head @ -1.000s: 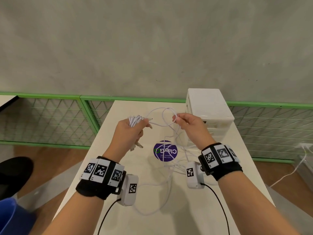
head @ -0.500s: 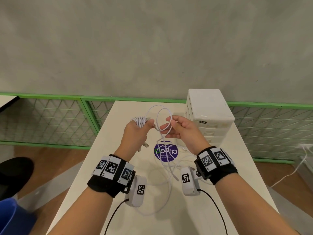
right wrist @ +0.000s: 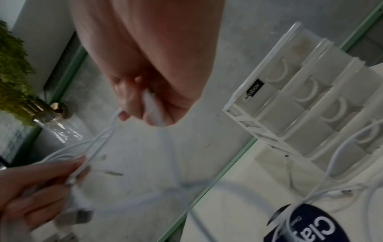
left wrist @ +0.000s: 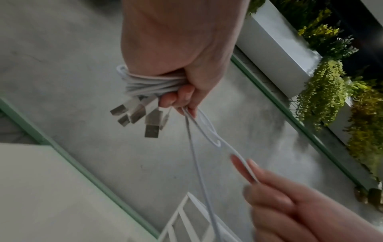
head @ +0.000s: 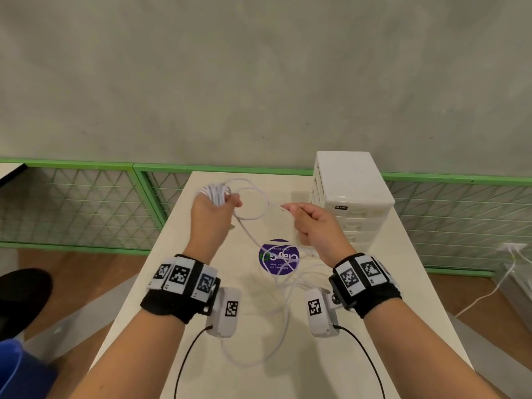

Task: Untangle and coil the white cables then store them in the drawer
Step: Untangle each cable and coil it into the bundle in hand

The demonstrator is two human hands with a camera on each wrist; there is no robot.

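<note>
**A:** Cables (head: 267,286) first: where do we have them?

**B:** We grip a coiled bundle (head: 214,192) in our left hand (head: 211,217), fingers wrapped tight round it, in the upper middle of the head view. The left wrist view shows about 4 USB plugs (left wrist: 143,114) hanging below that fist. Loose strands trail down to the table (head: 403,283) and loop toward the lower middle of the frame.

**A:** And our right hand (head: 313,226)?

**B:** It pinches 1 strand between thumb and fingertips, just right of the bundle, with a free loop (head: 253,200) standing between our hands.

**A:** So which step are we in?

**B:** Coiling, we judge, and not yet storing. The next move likely calls for carrying that loop over to the bundle and letting our left fingers take it in, while the trailing length feeds up without snagging on the other strands.

**A:** The drawer?

**B:** A white drawer unit (head: 351,191) stands at the right of the table, all drawers looking closed.

**A:** The room?

**B:** A pale table with a round purple sticker (head: 277,256), green mesh fencing (head: 86,203) behind, a grey concrete wall (head: 259,67) above, wooden floor at both sides.
</note>
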